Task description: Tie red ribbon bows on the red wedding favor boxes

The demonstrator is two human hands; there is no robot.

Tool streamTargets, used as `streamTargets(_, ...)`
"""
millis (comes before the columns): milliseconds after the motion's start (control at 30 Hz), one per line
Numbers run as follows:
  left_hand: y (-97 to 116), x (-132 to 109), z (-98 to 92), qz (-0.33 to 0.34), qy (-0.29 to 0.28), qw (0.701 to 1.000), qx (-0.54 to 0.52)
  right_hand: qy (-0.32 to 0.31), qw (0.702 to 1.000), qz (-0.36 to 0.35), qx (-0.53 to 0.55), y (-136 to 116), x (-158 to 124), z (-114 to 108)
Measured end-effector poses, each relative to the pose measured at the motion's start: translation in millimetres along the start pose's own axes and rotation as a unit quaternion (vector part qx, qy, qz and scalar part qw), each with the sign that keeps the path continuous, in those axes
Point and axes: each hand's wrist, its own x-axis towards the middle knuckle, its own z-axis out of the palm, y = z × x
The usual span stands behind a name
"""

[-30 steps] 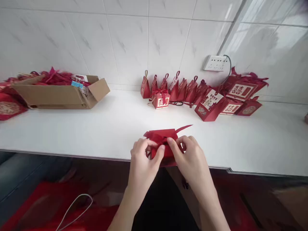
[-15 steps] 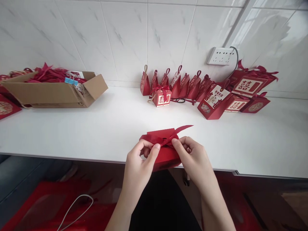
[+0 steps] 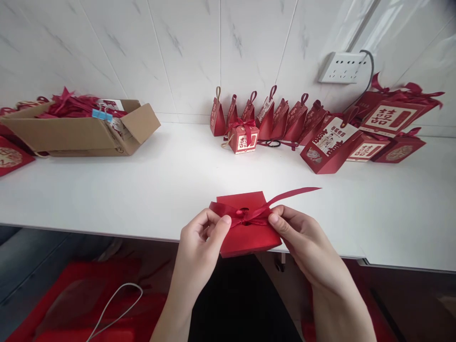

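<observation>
Pinching one ribbon [image 3: 257, 219] atop one red box [image 3: 249, 239] — left hand [image 3: 200, 242], right hand [image 3: 309, 242].

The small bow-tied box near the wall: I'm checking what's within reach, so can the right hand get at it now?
Probably, but the right hand is occupied, pinching the ribbon. Beyond the ribbon's loose end, open white tabletop leads to the small bow-tied box.

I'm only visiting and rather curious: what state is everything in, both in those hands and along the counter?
Left hand: pinching ribbon
Right hand: pinching ribbon
Ribbon: gathered mid-box, one end loose
Held red box: apparently closed
Cardboard box: open, filled
Small bow-topped box: closed, upright
Pointed red boxes: upright, in a row
</observation>
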Motion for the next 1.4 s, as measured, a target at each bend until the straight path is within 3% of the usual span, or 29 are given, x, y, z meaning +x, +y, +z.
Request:
streamTargets(467, -3, 4, -2.4, 0.02, -0.002, 0.999, -0.028, -0.015, 0.999, 0.022, 0.022, 0, 3, -7)
streamTargets(667, -4, 3, -0.7, 0.076, 0.027, 0.995, 0.062, -0.018, 1.0, -0.003, -0.008, 1, 0, -6)
streamTargets(733, -1, 3, -0.4, 0.149, 0.054, 0.978, 0.138, -0.007, 0.998, -0.04, -0.054, -2, 0, -7)
streamTargets(800, 4, 3, -0.5, 0.246, 0.066, 0.942, 0.221, 0.01, 0.992, -0.08, -0.099, -6, 3, -11)
streamTargets(900, 17, 4, -1.0, 0.33, 0.026, 0.887, 0.322, 0.051, 0.973, -0.14, -0.175, -18, 13, -18)
streamTargets(1000, 29, 8, -0.8, 0.343, -0.011, 0.858, 0.383, 0.07, 0.956, -0.161, -0.235, -31, 28, -21)
streamTargets(1100, 32, 15, 0.7, 0.349, -0.031, 0.842, 0.411, 0.028, 0.955, -0.14, -0.261, -43, 43, -16)
streamTargets(1233, 27, 21, 2.7, 0.337, -0.043, 0.842, 0.418, -0.054, 0.956, -0.083, -0.276, -50, 62, -5)
streamTargets(1400, 23, 22, 1.7, 0.334, -0.059, 0.85, 0.404, -0.07, 0.93, -0.028, -0.359, -45, 78, -3)
